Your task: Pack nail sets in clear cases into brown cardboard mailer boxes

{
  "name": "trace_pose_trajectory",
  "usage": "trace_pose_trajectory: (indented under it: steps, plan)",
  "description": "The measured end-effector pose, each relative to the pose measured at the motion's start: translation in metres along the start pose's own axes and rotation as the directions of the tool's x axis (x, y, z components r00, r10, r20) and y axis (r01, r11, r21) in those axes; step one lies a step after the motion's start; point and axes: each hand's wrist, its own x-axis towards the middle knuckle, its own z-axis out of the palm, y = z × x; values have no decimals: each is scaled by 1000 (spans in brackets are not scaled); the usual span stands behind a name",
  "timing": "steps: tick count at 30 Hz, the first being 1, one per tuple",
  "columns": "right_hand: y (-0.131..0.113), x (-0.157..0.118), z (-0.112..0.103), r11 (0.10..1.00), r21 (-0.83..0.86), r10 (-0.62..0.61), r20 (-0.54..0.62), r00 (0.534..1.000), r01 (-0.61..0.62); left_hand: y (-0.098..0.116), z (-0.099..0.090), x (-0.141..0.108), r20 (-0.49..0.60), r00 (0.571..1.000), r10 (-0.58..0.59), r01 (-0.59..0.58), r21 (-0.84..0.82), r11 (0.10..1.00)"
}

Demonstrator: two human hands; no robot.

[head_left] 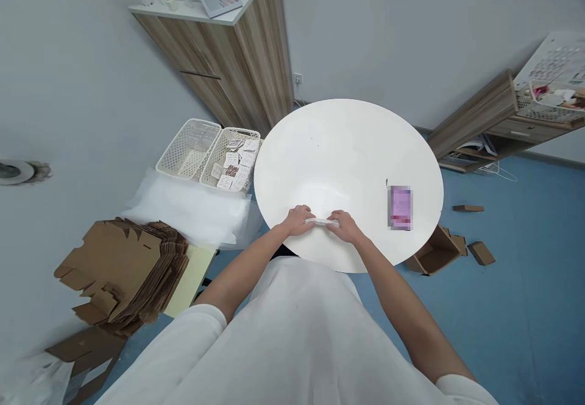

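Note:
A narrow white roll (322, 221), which looks like rolled foam or plastic wrap, lies crosswise near the front edge of the round white table (347, 143). My left hand (299, 220) has its fingers closed on the roll's left end. At the right end, my right hand (346, 227) grips it with thumb and fingers. The middle of the roll shows between the two hands; whatever may be inside it is hidden.
A blurred purple item (401, 207) lies on the table's right side. Left stand two white baskets (185, 149), one holding cards, then white foam sheets (192, 210) and stacked flat cardboard boxes (123, 265). An open carton (434, 253) sits on the floor at right.

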Motion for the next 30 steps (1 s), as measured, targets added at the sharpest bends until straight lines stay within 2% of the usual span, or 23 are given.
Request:
trace_pose_trajectory:
  steps: [5,8,11,18,21,23,25,27,28,30]
  plan:
    - [2,18,-12,986,128,106,23,994,-108,-17,-8,12,-77,995,-63,45,-209,977]
    - [7,26,-10,964,176,205,-25,978,-198,-31,-6,17,-120,974,-194,150,-303,941]
    - [12,34,-7,949,180,270,-43,962,-259,-41,-1,23,-124,942,-312,261,-315,912]
    - [27,39,-1,930,174,346,-124,930,-323,-45,5,31,-143,891,-430,366,-334,869]
    - [35,33,-1,916,151,396,-201,896,-371,-45,4,28,-134,872,-470,410,-326,852]
    - [41,26,0,902,176,429,-272,862,-393,-42,1,25,-193,848,-494,424,-313,850]
    - [45,16,4,886,253,457,-344,820,-388,-35,-1,20,-318,834,-450,381,-259,888]
    - [46,4,13,849,386,502,-372,781,-362,-24,-2,16,-403,865,-299,266,-136,954]
    - [44,-3,19,805,475,542,-346,766,-356,-16,-2,13,-391,900,-195,186,-61,981]
    - [36,-13,32,704,617,601,-253,758,-352,0,3,9,-285,958,-4,23,65,998]
